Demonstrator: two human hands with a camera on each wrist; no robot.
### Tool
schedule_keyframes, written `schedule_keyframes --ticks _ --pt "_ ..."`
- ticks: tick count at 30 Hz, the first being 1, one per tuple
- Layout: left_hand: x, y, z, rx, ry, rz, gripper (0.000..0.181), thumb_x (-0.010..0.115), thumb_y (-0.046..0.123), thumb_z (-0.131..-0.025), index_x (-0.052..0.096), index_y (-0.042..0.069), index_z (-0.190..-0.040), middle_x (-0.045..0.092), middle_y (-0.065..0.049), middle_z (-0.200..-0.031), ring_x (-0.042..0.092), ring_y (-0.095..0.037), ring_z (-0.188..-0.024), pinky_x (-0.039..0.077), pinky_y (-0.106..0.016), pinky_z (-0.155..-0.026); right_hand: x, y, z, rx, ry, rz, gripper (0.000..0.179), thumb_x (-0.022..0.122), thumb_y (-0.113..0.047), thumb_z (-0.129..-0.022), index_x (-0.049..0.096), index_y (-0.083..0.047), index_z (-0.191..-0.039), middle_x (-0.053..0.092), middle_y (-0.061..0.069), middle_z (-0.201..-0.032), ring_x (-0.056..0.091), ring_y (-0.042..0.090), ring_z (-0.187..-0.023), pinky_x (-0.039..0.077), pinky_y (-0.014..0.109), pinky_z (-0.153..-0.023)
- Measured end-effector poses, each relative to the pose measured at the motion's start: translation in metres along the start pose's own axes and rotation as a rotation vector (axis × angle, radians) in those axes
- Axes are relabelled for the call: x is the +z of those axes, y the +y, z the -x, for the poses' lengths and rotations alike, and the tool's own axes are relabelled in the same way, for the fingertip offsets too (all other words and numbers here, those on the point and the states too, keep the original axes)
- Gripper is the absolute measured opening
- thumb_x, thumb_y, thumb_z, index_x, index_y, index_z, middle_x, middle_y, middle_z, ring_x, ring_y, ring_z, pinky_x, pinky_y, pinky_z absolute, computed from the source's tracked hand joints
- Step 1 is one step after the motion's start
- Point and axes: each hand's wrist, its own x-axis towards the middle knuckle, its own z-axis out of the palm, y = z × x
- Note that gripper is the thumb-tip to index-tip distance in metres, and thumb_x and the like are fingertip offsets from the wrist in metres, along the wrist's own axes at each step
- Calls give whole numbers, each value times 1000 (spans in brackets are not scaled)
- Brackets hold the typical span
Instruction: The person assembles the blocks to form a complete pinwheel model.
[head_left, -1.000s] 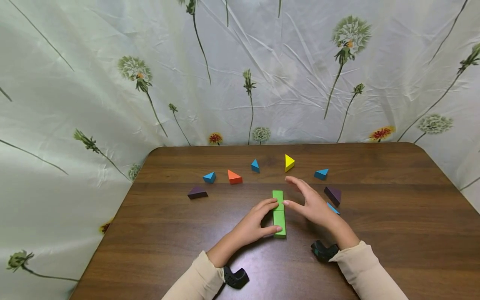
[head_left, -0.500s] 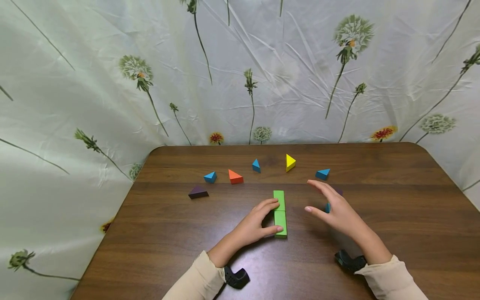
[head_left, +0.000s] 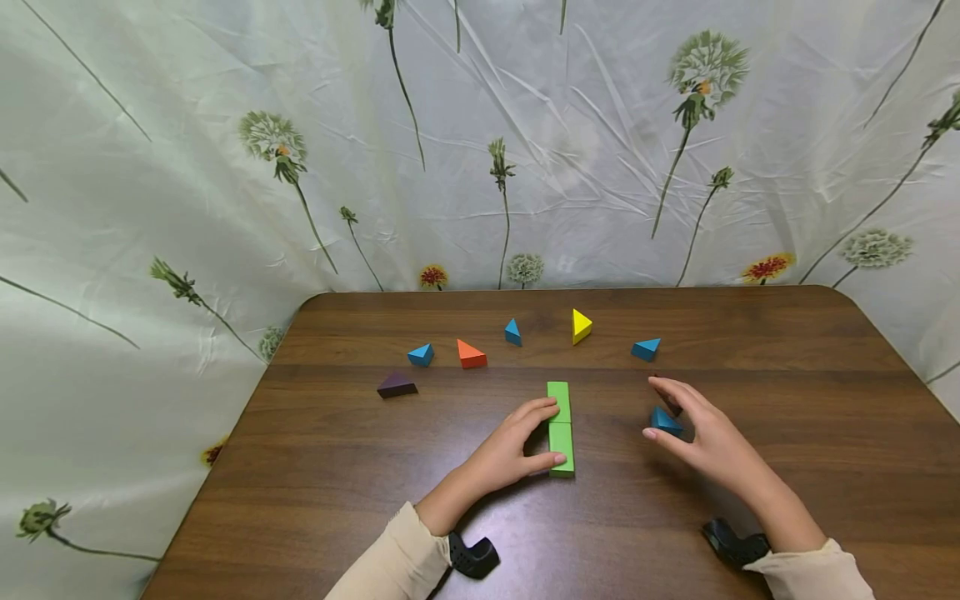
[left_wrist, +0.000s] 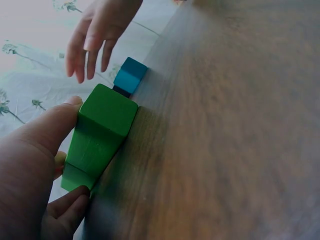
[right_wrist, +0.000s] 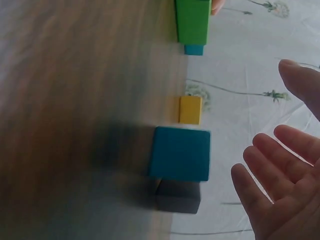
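Note:
Two green blocks point(head_left: 560, 446) lie end to end in a line on the table. My left hand point(head_left: 502, 446) holds them from the left, its thumb over the near block and its fingertips over the far one. On the right, my right hand point(head_left: 712, 433) hovers with thumb and fingers spread about a blue triangular block point(head_left: 664, 422). The right wrist view shows these fingers point(right_wrist: 270, 175) apart from the blue block point(right_wrist: 180, 153). A dark purple triangular block point(head_left: 670, 397) sits just behind it, partly hidden by the right hand.
Along the back of the wooden table point(head_left: 315, 467) stand a yellow triangular block point(head_left: 581, 327), an orange-red one point(head_left: 471, 355) and several blue ones, including a blue block point(head_left: 645, 349) at the right. Another dark purple block point(head_left: 396, 385) lies at the left. A flowered curtain point(head_left: 450, 167) hangs behind.
My right hand has moved away from the green blocks to the right, and its spread fingers now frame the blue triangular block. The left hand has stayed on the green blocks.

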Motion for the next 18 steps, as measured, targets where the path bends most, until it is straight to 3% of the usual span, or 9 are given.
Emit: schedule_keyframes --ticks 4,11,18 --pt "0 -1 0 4 1 -1 62 62 39 -83 42 6 -132 34 -1 -138 30 -15 -127 28 -34 -101 0 5 5 11 3 14 62 71 -17 -78 41 -2 -130 48 11 -121 48 24 -97 38 27 -79" --pt "0 0 1 4 0 2 62 62 39 -83 42 6 -132 34 -1 -139 29 -15 -127 28 -34 -101 2 9 11 33 -15 15 60 71 -16 -78 43 -1 -128 50 12 -116 52 21 -88 44 41 -71" --pt "0 0 1 2 0 0 62 62 39 -84 41 7 -133 34 0 -139 29 -15 -127 28 -35 -101 3 12 12 37 -38 0 58 69 -16 -80 42 -1 -129 51 12 -114 52 16 -84 47 34 -69"
